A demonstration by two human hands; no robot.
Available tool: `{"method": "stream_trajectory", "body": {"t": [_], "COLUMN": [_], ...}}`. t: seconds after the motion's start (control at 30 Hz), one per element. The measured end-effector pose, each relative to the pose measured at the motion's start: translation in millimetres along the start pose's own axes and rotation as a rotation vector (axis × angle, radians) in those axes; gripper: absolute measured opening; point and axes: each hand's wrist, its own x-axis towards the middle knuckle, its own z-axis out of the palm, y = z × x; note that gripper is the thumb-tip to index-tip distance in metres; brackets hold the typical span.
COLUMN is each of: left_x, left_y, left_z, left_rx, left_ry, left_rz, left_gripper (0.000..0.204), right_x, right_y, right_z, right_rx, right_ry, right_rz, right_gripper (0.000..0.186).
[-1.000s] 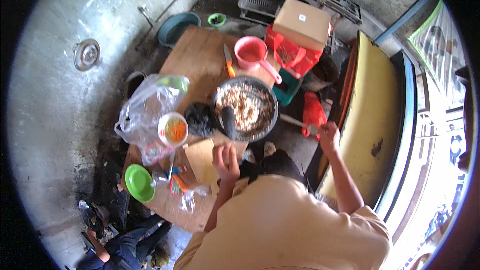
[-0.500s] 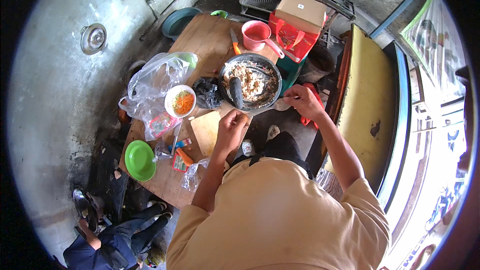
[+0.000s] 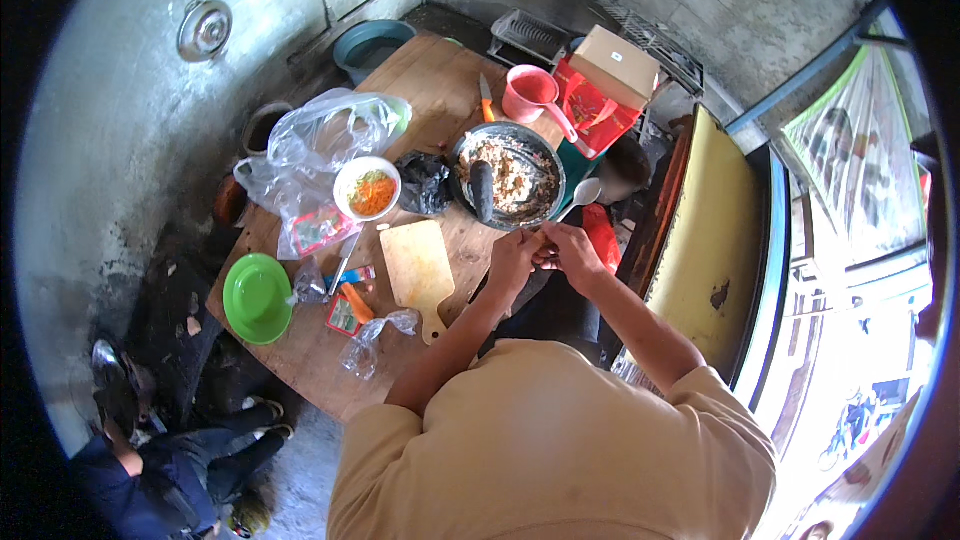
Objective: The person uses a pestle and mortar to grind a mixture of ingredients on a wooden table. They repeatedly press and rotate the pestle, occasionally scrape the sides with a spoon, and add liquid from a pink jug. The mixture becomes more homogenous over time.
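My left hand (image 3: pixel 512 262) and my right hand (image 3: pixel 575 252) meet just in front of the stone mortar (image 3: pixel 553 205), fingers closed and fingertips together. Between them is something small and brownish, too small to make out. A dark stone pestle (image 3: pixel 482 190) leans in the mortar, over a crumbly pale-brown mash (image 3: pixel 510 172). At the mortar's right edge rests a pale spoon (image 3: pixel 586 192), apart from my fingers. To the left of my left forearm lies a wooden cutting board (image 3: pixel 418 265).
A white bowl of shredded vegetables (image 3: pixel 369 194), a black plastic bag (image 3: pixel 425 183), clear bags (image 3: pixel 330 145), a green plate (image 3: pixel 257 300) and knives crowd the wooden table (image 3: pixel 440 70). A pink dipper (image 3: pixel 530 93) stands behind the mortar. Another person (image 3: pixel 150 475) is at lower left.
My right hand has come away from the spoon beside the mortar, moving left and nearer to me. My left hand has moved right to meet it. The view has shifted slightly.
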Motion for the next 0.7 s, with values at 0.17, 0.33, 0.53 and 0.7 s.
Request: {"method": "stream_trajectory", "body": {"t": [0.17,0.33,0.53,0.7], "left_x": [-32.0,-63.8,-110.8,-145.0], "left_y": [-8.1,-52.3,-108.6,-107.5], "left_z": [-51.2,-86.3,-82.6,-94.2], "left_rx": [0.463,1.016,0.973,0.804], "left_ry": [0.198,0.357,0.259,0.18], "left_rz": [0.468,0.56,0.655,0.485], "left_gripper": [0.027,0.026,0.027,0.025], "right_x": [8.2,55.1,75.5,16.3], "right_y": [-13.0,-32.4,40.1,122.5], "right_z": [-5.7,-28.8,-7.9,26.1], "right_rx": [0.079,-0.041,-0.127,0.014], "right_ry": [0.038,0.091,0.136,0.135], "right_rz": [0.043,0.019,-0.236,-0.217], "right_gripper": [0.035,0.035,0.028,0.027]}}
